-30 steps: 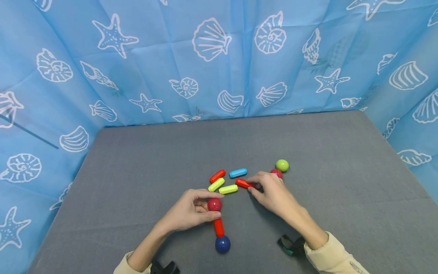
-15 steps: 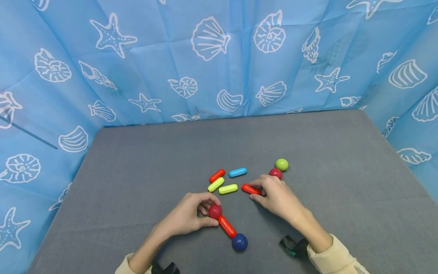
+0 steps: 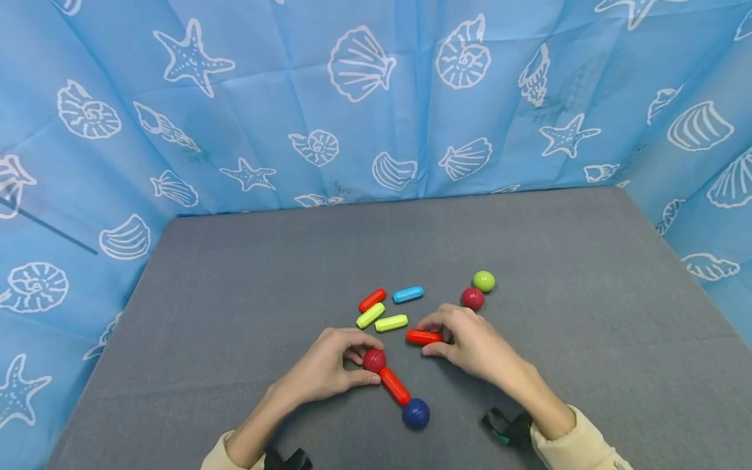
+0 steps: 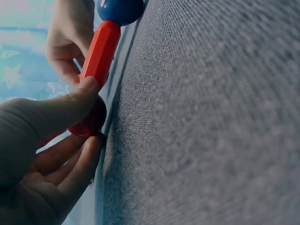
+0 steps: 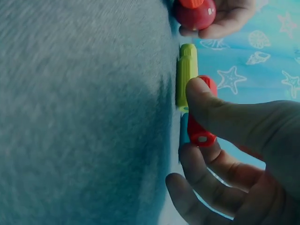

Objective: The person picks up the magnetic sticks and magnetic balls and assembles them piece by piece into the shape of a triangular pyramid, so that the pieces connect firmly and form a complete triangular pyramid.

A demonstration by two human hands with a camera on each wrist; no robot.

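Now the right hand pinches a loose red stick just right of the frame's middle, while the left hand pinches the red ball topping a stick-and-ball chain — low middle. Joining looks next — the stick's end must meet that ball.

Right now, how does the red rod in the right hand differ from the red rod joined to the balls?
The right hand pinches a loose rod lying level across the view. The joined rod lies diagonal, a red ball and blue ball on its ends. Both are red, similar in shape.
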